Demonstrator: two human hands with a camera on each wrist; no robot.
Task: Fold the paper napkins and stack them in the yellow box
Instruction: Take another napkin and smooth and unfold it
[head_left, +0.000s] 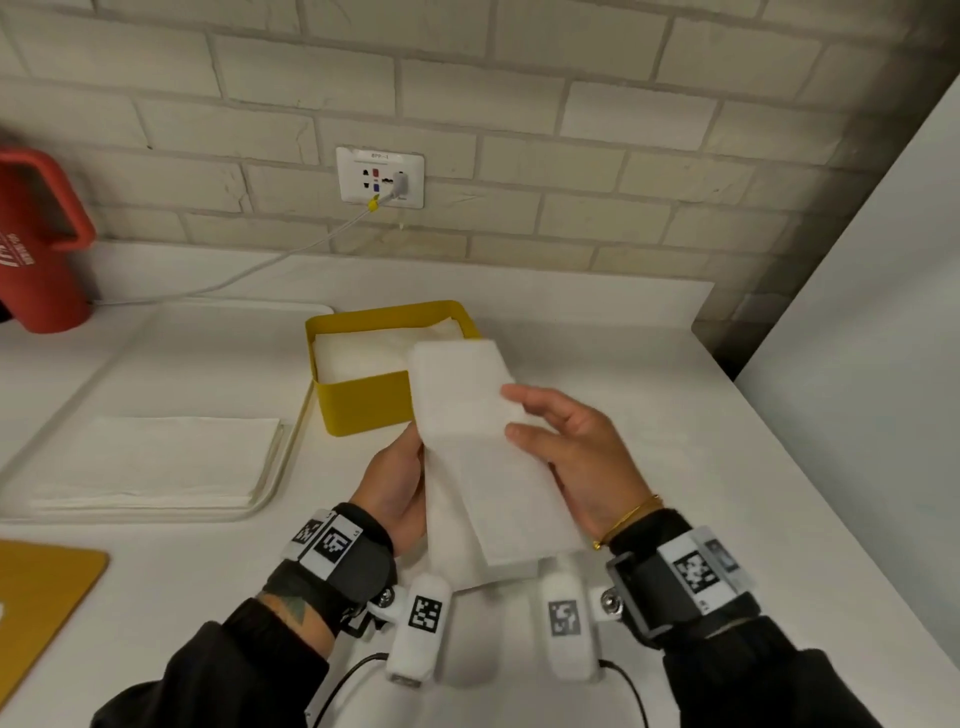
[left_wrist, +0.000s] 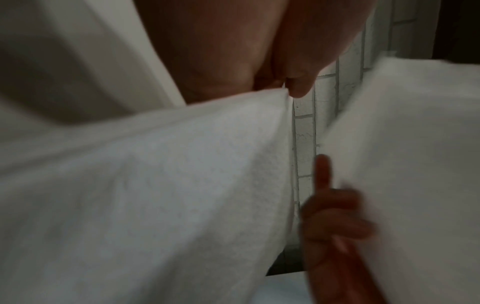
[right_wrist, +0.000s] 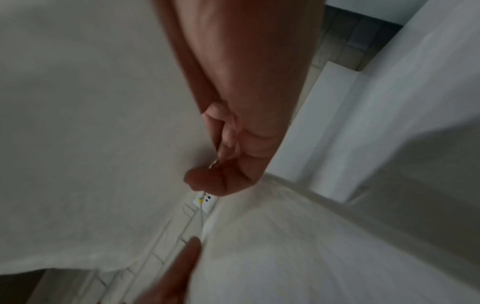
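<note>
I hold a white paper napkin (head_left: 467, 405) folded into a long strip in the air, just in front of the yellow box (head_left: 363, 405). My left hand (head_left: 402, 478) grips its left edge from below, with the fingers hidden behind the paper. My right hand (head_left: 561, 441) pinches the right edge, thumb and fingertips on top. Folded napkins (head_left: 363, 348) lie inside the box. The left wrist view shows my left hand (left_wrist: 293, 86) pinching a napkin (left_wrist: 155, 185) fold. In the right wrist view my right hand (right_wrist: 233, 160) curls against the napkin (right_wrist: 91, 123).
A stack of flat napkins (head_left: 156, 462) lies on a white tray (head_left: 291, 452) at the left. A red jug (head_left: 36, 244) stands at the far left, with a cable (head_left: 291, 249) running to a wall socket (head_left: 379, 176). A yellow board (head_left: 41, 587) lies at the lower left. A white panel (head_left: 857, 364) rises at the right.
</note>
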